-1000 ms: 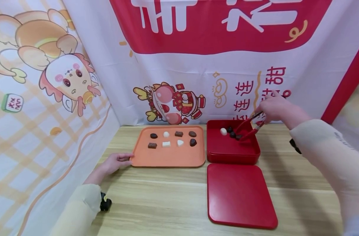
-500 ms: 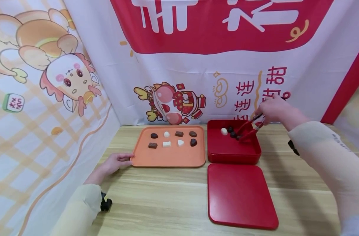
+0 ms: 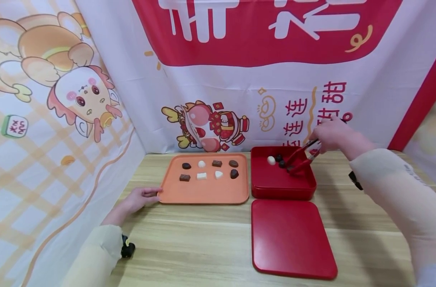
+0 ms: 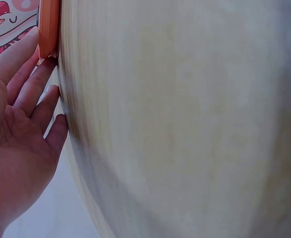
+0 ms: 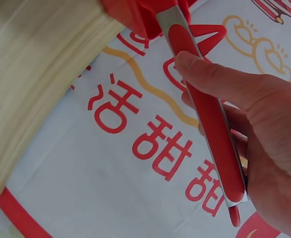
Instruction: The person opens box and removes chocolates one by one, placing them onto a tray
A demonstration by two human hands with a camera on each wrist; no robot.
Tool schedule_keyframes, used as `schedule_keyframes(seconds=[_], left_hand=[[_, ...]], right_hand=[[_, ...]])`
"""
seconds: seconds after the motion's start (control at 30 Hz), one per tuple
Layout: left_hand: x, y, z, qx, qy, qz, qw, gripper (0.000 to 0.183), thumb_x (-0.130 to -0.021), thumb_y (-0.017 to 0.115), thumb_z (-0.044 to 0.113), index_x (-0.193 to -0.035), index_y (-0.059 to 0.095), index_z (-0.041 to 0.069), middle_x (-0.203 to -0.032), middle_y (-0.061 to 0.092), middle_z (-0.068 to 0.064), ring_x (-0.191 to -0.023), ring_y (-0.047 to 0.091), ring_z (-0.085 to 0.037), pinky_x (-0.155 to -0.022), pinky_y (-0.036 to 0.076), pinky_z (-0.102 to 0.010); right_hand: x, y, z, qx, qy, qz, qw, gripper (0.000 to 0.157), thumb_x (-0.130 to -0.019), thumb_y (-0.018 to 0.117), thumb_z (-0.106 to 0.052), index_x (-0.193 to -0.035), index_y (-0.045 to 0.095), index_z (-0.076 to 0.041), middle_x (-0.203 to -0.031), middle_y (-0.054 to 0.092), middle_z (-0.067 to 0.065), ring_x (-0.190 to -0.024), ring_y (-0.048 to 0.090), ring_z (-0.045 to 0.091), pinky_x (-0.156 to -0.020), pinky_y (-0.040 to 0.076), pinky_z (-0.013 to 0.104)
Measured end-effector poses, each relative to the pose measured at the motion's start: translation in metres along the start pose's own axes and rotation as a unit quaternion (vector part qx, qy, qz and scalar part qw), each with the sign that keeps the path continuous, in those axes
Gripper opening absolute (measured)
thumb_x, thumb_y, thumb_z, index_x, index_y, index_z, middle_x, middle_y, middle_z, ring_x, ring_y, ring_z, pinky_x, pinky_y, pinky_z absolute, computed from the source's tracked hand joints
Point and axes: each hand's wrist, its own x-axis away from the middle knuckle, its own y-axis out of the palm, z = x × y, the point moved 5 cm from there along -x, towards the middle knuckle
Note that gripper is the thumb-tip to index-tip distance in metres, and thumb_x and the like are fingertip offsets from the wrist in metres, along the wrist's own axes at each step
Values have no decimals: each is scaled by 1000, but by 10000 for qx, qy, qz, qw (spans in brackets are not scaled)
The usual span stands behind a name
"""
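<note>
In the head view, my right hand (image 3: 334, 133) grips red-and-silver tongs (image 5: 205, 104), thumb laid along one red handle in the right wrist view. The tong heads reach down into an open red box (image 3: 275, 181). A small dark piece (image 3: 290, 168) lies by their tips; whether they squeeze it, I cannot tell. Beside it in the box are a white chocolate (image 3: 271, 160) and dark round chocolates (image 3: 282, 164). My left hand (image 3: 140, 198) touches the near left corner of an orange tray (image 3: 203, 195), fingers fairly straight in the left wrist view.
Two rows of dark, brown and white chocolates (image 3: 201, 175) sit on the tray's far half. A red lid (image 3: 291, 239) lies flat in front of the box on the wooden table (image 3: 189, 243). A printed cloth (image 3: 211, 79) hangs right behind.
The tong heads have shifted slightly inside the box, and the right hand dipped a little. Left hand, tray, lid and chocolates on the tray hold their places.
</note>
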Motion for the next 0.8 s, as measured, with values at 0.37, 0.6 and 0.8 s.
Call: schedule_keyframes(seconds=[0.37, 0.6, 0.8], left_hand=[[-1, -1, -2, -11, 65, -18, 10000, 51, -93, 68, 29, -135, 57, 3, -138, 51, -21, -130, 45, -36, -106, 35, -50], [-1, -2, -2, 42, 62, -29, 10000, 49, -93, 68, 26, -135, 58, 3, -138, 51, -21, -130, 44, -36, -107, 34, -50], [0, -1, -1, -17, 92, -16, 10000, 49, -93, 68, 26, -135, 58, 2, -137, 52, -22, -129, 45, -37, -106, 35, -49]], right_hand=[[-3, -2, -9, 259, -2, -38, 9997, 35, -68, 89, -11, -101, 77, -11, -90, 68, 5, -90, 52, 29, -89, 36, 56], [1, 3, 0, -101, 139, -23, 9998, 36, -69, 88, -14, -103, 76, -11, -96, 67, 9, -94, 52, 33, -88, 38, 61], [7, 0, 3, -195, 23, 44, 9998, 42, -68, 89, -18, -107, 76, -9, -97, 69, 8, -93, 54, 30, -86, 38, 59]])
